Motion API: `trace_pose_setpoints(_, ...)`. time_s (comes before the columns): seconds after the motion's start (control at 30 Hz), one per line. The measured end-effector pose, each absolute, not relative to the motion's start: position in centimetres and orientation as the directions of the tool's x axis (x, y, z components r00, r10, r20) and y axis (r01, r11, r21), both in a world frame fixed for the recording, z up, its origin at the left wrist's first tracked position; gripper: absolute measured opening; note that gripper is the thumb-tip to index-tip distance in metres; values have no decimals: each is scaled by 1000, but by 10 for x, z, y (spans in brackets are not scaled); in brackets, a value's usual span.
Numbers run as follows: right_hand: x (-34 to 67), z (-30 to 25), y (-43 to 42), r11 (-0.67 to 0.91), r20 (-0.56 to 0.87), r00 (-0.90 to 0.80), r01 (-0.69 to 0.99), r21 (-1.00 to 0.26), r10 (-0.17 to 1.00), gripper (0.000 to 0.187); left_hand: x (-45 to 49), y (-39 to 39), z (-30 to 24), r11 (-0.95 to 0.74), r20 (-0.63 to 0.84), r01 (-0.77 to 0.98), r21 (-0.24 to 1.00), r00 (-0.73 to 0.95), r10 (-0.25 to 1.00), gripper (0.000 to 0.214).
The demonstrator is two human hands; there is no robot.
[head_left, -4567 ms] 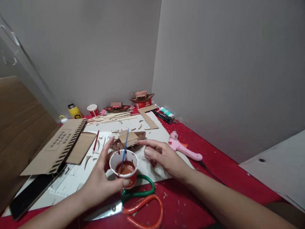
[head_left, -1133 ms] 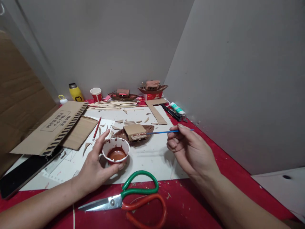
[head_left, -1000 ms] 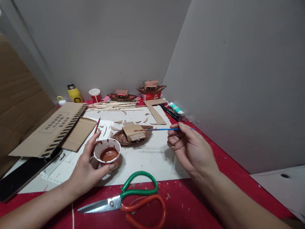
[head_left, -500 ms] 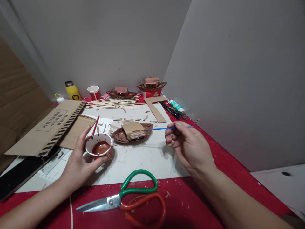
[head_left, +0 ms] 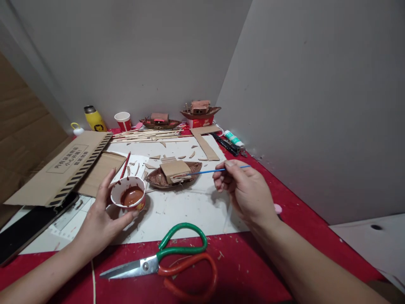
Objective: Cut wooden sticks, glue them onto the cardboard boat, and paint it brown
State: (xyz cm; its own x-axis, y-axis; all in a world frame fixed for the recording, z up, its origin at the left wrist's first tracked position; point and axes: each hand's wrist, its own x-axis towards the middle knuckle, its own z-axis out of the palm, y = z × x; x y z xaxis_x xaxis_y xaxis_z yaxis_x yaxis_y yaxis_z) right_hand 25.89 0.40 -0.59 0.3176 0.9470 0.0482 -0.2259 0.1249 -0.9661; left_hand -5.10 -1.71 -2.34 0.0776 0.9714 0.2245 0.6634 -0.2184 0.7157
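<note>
My left hand (head_left: 103,215) is wrapped round a paper cup (head_left: 141,202) with brown paint (head_left: 131,196) pooled inside and smears along its rim. Between the thumb and fingers of my right hand (head_left: 243,185) is a thin blue paintbrush (head_left: 205,172), pointing left. Its tip lies at the cardboard canopy (head_left: 175,169) of a small brown model boat (head_left: 156,179), over the layered front edge, where brown marks show. The boat sits on a white sheet (head_left: 190,211), untouched by either hand.
Scissors (head_left: 145,266) with green and red handles lie in front. Cardboard (head_left: 68,169) and a black flat object (head_left: 31,234) are at left. Behind are wooden sticks (head_left: 148,135), a yellow bottle (head_left: 94,119), another paper cup (head_left: 122,121) and two finished-looking boats (head_left: 200,110).
The brush tip has moved from the canopy's side face down to its layered front edge, where brown marks now show. The view has shifted slightly.
</note>
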Motion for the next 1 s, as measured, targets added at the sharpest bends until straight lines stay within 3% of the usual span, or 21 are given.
trace_pose_setpoints(0.57, 274, 0, 8, 193, 137, 416, -95, -977, 899, 22, -49, -15, -21, -180, 173, 625, 760, 72, 982, 111)
trace_pose_setpoints(0.77, 272, 2, 4, 187, 113, 414, -142, -972, 903, 26, -47, -14, -14, -163, 158, 604, 780, 61, 986, 108)
trace_pose_setpoints(1.0, 271, 4, 0, 174, 90, 412, -171, -970, 907, 32, -57, 13, -5, -257, 310, 539, 802, -7, 951, 107)
